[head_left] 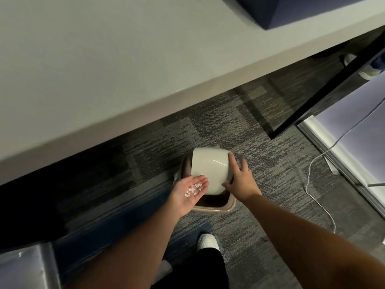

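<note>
A small tan waste bin (216, 209) stands on the carpet below the table edge. Its cream swing lid (208, 170) is tilted up, showing the dark opening. My right hand (239, 180) holds the lid by its right edge, fingers along the side and thumb at the lower corner. My left hand (191, 192) is palm up and flat over the bin's left rim, with several small white paper bits (193, 189) lying on the palm and fingers.
A pale grey tabletop (104, 69) fills the upper left, its edge overhanging the floor. A black panel (333, 86) leans at the right beside a white wall base and a white cable (318, 197). My white shoe (208, 244) is below the bin.
</note>
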Available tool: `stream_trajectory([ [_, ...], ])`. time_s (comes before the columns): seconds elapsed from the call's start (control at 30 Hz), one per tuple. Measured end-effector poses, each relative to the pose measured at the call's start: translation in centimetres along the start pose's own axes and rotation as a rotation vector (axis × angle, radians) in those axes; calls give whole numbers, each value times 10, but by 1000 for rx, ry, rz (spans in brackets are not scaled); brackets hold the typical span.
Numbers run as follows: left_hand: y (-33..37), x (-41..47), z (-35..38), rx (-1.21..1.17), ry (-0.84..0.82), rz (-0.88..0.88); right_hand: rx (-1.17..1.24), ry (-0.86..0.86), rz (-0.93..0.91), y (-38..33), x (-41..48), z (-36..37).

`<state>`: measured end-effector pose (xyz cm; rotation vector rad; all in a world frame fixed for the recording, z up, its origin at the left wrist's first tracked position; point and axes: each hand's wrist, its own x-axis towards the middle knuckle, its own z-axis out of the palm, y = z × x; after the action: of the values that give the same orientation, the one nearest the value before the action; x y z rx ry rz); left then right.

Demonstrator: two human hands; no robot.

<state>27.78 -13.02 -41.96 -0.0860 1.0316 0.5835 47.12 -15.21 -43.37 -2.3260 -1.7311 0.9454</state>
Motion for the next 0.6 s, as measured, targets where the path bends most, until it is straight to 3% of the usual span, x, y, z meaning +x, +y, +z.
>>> stream_trajectory([
  [0.2, -9, 5, -3, 47, 14, -39, -33, 34, -129, -4, 12, -3],
  [0.6, -42, 49, 18, 42, 223, -41, 32, 110, -85, -4, 5, 6],
])
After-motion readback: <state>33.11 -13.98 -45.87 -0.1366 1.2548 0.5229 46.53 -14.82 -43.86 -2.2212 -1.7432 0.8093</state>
